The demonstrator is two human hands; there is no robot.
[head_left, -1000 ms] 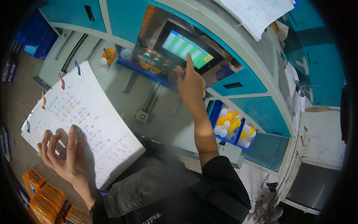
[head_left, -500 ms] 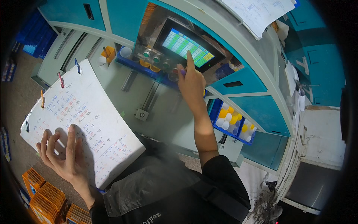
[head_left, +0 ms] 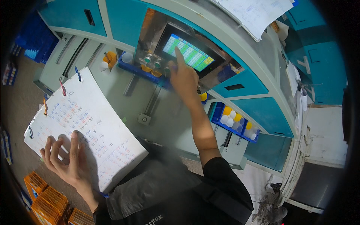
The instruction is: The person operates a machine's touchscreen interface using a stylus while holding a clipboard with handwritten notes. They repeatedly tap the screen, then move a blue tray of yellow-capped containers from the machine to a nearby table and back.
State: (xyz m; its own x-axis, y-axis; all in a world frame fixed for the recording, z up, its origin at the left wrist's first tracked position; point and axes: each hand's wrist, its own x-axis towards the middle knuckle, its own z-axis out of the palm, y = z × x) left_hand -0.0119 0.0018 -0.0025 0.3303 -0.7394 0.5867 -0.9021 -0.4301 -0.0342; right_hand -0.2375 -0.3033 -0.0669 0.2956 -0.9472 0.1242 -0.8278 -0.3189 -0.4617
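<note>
On your left, your left hand (head_left: 69, 163) rests on the book of pages (head_left: 103, 125), its fingers spread and a bit bent, with the pointing finger laid straight along the writing. The book sits tilted in front of you, and bright rings (head_left: 63, 90) run along its far edge. Your palm covers some of the writing, the rest is too tiny to read, and what holds the book up is hidden. Next come the round buttons (head_left: 147, 59), and your hand hides part of that panel. Your right hand (head_left: 184, 78) is up at the screen (head_left: 197, 56), one finger poking out straight and the others curled in. It's blurry there, so I can't tell if that fingertip touches the glass or if your thumb pinches anything. You seem to be matching the page to the screen; I think the next move needs a careful tap and a steady place on the page. Farther right are blue bins (head_left: 216, 112), and the loose sheets (head_left: 257, 17) up top are cut off.
</note>
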